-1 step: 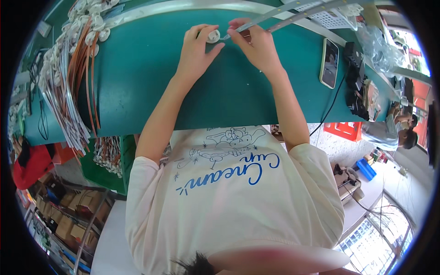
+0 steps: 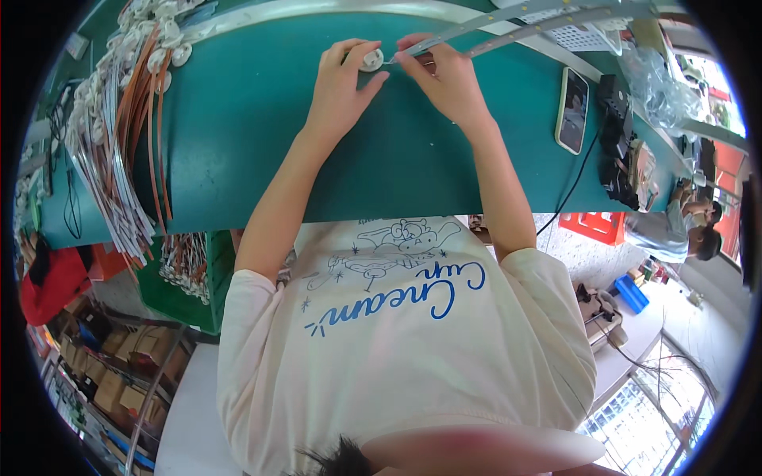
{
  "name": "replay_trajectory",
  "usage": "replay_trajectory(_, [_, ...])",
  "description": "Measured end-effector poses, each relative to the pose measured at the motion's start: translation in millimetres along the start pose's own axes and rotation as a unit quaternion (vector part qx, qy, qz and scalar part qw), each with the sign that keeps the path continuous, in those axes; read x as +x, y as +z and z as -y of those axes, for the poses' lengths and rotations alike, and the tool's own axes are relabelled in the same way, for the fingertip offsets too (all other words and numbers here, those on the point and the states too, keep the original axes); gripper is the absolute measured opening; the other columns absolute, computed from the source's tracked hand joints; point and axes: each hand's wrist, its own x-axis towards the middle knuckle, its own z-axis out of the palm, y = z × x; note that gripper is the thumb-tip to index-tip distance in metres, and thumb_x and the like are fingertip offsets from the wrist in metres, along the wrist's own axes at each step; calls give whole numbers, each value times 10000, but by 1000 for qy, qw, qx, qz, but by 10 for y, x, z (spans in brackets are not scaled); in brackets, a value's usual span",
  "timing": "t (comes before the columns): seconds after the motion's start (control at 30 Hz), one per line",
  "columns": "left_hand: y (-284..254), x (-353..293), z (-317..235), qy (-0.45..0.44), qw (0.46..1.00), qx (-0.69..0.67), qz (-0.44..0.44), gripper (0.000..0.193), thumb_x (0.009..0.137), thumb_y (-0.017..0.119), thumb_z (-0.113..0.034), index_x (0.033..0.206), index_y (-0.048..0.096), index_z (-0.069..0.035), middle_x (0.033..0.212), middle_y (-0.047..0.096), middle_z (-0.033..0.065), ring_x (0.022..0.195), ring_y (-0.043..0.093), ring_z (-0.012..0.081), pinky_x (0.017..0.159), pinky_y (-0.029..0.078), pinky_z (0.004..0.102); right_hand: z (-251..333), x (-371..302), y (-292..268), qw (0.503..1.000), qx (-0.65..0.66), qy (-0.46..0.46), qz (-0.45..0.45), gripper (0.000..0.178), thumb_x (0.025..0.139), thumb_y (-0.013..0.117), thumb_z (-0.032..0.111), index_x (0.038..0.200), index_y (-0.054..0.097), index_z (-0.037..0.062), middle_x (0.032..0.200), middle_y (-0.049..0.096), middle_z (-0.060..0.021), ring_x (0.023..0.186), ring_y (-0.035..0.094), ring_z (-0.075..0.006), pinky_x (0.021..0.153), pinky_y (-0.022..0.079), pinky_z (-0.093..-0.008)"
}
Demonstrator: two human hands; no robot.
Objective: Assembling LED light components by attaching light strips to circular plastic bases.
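Observation:
Over the far middle of the green table, my left hand (image 2: 341,94) pinches a small white round disc (image 2: 371,59) between curled fingers, its thumb held apart below. Just to its right, my right hand (image 2: 447,82) grips a pale LED strip (image 2: 486,28) dotted with small yellow squares. A second strip (image 2: 548,30) runs beside it, and both stretch away to the upper right. The fingertips partly hide where the strip ends. A thin piece reaches from the right fingers toward the disc; whether it joins the disc I cannot tell.
Left on the table (image 2: 238,143) lies a heap of strips (image 2: 119,166) with white discs (image 2: 168,33). Rightward are a phone (image 2: 572,111), a black box (image 2: 613,99), a cable (image 2: 578,186) and a white basket (image 2: 591,36). Below stand a green crate (image 2: 208,317) and red crate (image 2: 597,228). Another person (image 2: 663,234) is far right.
The far parts of the strips have shifted slightly right and down. Both hands stay almost where they were, with the disc and the strip still held.

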Motion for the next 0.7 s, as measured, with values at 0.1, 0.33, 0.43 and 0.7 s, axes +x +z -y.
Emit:
replay_trajectory(0.1, [-38,-4,86,6,1000,-18,8,394,728,680,-81,1100,549,-87,1103,521,82,966,523,268,832,448,348,-38,21,34,998,-18,46,44,198,879,567,140,993,585,-21,789,643,-98,742,642,-141,664,500,-244])
replay_trajectory(0.33, [-34,3,91,-55,997,-42,-26,378,751,675,-120,1112,561,-105,1085,564,58,946,571,234,803,474,331,11,145,58,990,137,14,18,206,920,497,128,981,562,-57,905,633,-102,804,640,-159,727,520,-251])
replay_trajectory(0.43, [-12,-18,102,-33,999,-29,-23,369,747,679,-125,1097,564,-97,1063,569,60,937,571,233,795,477,325,-11,175,92,980,192,36,28,211,930,473,123,985,538,-70,944,620,-122,814,639,-176,750,529,-273])
replay_trajectory(0.7, [-185,104,-28,-49,998,-33,39,253,771,644,-164,993,571,-66,905,564,155,851,560,334,736,474,381,-50,167,83,980,195,32,0,200,928,482,121,1015,498,-58,941,615,-168,783,642,-191,721,530,-283])
